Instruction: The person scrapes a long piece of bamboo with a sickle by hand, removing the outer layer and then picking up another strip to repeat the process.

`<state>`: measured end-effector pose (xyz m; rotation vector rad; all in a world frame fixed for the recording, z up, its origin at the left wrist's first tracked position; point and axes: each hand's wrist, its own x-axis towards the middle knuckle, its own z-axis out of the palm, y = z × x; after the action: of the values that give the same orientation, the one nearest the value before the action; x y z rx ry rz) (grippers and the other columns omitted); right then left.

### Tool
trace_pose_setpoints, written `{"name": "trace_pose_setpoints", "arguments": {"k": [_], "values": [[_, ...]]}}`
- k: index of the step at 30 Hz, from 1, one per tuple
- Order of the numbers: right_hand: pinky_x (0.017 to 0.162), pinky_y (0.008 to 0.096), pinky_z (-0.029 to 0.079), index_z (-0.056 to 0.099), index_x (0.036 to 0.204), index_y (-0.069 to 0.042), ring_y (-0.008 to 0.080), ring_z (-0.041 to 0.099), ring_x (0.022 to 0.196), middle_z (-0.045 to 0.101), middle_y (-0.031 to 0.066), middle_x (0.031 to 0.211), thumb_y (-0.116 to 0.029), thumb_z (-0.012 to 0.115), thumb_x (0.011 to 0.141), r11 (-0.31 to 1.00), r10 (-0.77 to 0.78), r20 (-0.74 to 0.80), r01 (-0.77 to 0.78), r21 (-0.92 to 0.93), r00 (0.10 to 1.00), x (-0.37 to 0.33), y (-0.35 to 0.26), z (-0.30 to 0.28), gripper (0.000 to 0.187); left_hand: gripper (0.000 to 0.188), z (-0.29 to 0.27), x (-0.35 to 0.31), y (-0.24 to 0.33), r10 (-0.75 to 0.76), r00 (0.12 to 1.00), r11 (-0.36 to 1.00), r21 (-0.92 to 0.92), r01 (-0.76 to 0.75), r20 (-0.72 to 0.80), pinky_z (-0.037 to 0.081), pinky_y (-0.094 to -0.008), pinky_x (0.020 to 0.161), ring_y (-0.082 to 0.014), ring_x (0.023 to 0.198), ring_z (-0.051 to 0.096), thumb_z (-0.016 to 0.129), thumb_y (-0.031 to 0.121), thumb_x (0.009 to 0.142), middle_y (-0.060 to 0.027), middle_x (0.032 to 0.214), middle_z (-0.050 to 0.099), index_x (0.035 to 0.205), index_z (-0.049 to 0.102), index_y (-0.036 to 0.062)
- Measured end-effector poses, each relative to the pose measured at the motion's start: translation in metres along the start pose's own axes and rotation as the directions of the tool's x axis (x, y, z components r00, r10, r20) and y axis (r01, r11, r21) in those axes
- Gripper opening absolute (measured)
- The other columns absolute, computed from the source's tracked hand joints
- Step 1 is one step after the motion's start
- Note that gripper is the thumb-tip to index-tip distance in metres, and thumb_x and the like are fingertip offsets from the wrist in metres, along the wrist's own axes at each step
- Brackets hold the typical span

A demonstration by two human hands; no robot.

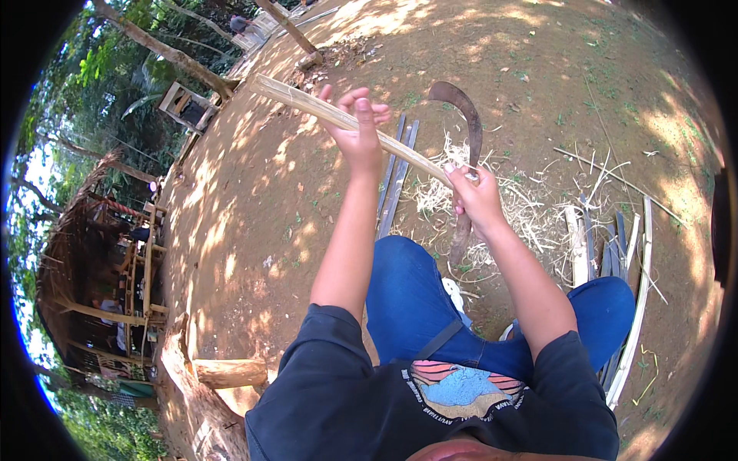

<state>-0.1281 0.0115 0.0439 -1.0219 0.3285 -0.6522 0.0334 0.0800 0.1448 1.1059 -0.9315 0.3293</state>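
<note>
A long, pale split strip of bamboo or wood (296,98) slants across in front of me, its far end up to the left. My left hand (357,134) is turned up with its fingers spread, and the strip crosses at the palm without the fingers wrapped round it. Closed round a sickle's handle (460,240), my right hand (477,200) also has its thumb by the strip's near end. The sickle's dark curved blade (466,115) rises above that hand, hooking left at the tip.
Pale shavings (530,219) litter the dirt around my right hand. Dark strips (396,180) lie beyond my knee, and more strips (642,269) lie at the right. A log (231,373) is at lower left; a thatched hut (92,269) stands far left.
</note>
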Motion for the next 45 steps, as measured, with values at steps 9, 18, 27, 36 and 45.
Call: {"name": "trace_pose_setpoints", "arguments": {"k": [9,18,27,36,45], "values": [[0.041,0.021,0.035,0.062,0.116,0.0,0.0036,0.047,0.046,0.057,-0.0016,0.062,-0.03,0.077,0.083,0.945,-0.206,0.283,0.266,-0.193,0.937,0.016,-0.161,0.092,0.047,0.028,0.005,-0.022,0.017,-0.265,0.925,0.954,-0.067,0.293,0.272,0.046,-0.0225,0.051,-0.0065,0.052,0.048,0.048,0.017,0.102,0.0,0.065,0.053,0.126,0.043,0.004],[0.043,0.0201,0.041,0.064,0.102,-0.001,0.0024,0.047,0.048,0.058,0.0006,0.065,-0.03,0.081,0.081,0.868,-0.253,0.315,0.358,-0.344,0.915,0.017,-0.167,0.143,0.039,0.027,0.015,-0.034,0.033,-0.109,0.959,0.984,-0.108,0.142,0.26,0.048,-0.0279,0.079,-0.0125,0.096,0.059,0.055,0.012,0.097,-0.0052,0.107,0.057,0.121,0.047,0.0021],[0.046,0.0199,0.04,0.056,0.102,0.0,0.0028,0.047,0.049,0.053,-0.0024,0.062,-0.029,0.078,0.084,0.893,-0.28,0.229,0.34,-0.293,0.932,-0.011,-0.175,0.12,0.041,0.027,-0.011,-0.012,-0.01,-0.326,0.904,0.902,-0.195,0.385,0.278,0.05,-0.0237,0.058,-0.012,0.062,0.059,0.045,0.018,0.104,-0.0038,0.078,0.052,0.127,0.037,0.0061],[0.045,0.0215,0.039,0.064,0.112,-0.001,0.0039,0.044,0.049,0.05,-0.0053,0.063,-0.024,0.073,0.089,0.819,-0.094,-0.055,0.046,-0.573,0.994,0.001,-0.14,-0.023,0.034,0.068,-0.076,-0.001,-0.045,-0.409,0.901,0.746,-0.516,0.421,0.142,0.05,-0.0561,0.101,-0.0386,0.103,0.064,0.068,0.064,0.073,-0.0106,0.099,0.059,0.103,0.047,0.007],[0.042,0.0219,0.038,0.063,0.103,-0.003,0.0047,0.045,0.047,0.05,-0.0045,0.063,-0.026,0.075,0.087,0.879,0.021,-0.204,-0.115,-0.463,0.979,0.007,-0.086,-0.099,0.03,0.079,-0.076,0.014,-0.053,-0.414,0.894,0.752,-0.488,0.442,0.172,0.045,-0.0573,0.106,-0.0383,0.108,0.062,0.041,0.079,0.078,-0.0133,0.098,0.061,0.103,0.052,0.0053]]}}
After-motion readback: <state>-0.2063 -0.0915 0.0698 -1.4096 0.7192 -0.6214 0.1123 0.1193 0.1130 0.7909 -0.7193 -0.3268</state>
